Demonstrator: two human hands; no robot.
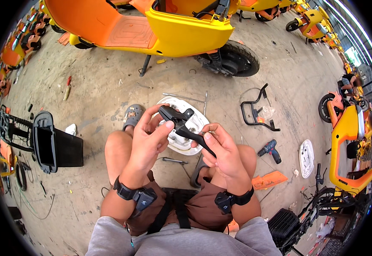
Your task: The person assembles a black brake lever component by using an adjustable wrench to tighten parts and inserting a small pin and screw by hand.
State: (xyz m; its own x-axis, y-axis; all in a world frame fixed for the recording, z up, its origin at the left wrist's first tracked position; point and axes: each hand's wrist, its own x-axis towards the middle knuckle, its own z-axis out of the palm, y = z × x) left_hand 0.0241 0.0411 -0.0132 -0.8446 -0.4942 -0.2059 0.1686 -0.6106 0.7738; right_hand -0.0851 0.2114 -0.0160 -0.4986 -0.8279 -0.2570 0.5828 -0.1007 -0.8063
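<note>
Head view shows a black hand lever with a blocky mount and a long, tapering blade (178, 117) held in the air between both hands, above a rounded white plastic panel with small fittings on it (180, 146). The left hand (146, 140) has its grip closed on the mount, thumb pressed along its near side. The right hand (224, 150) has its grip pinching the blade near its lower tip, between thumb and fingers.

The white panel lies on the grey concrete floor (105, 91), partly hidden by the hands and lever. Right of the knees lie a dark cordless drill (271, 150), a flat orange plastic piece (269, 180) and, farther out, a white oval panel (306, 158). Beyond the drill rests a black tubular metal frame (249, 114). Ahead stands a yellow scooter with an orange footboard (190, 38); well to the left sits a black open-mouthed plastic box (69, 147).
</note>
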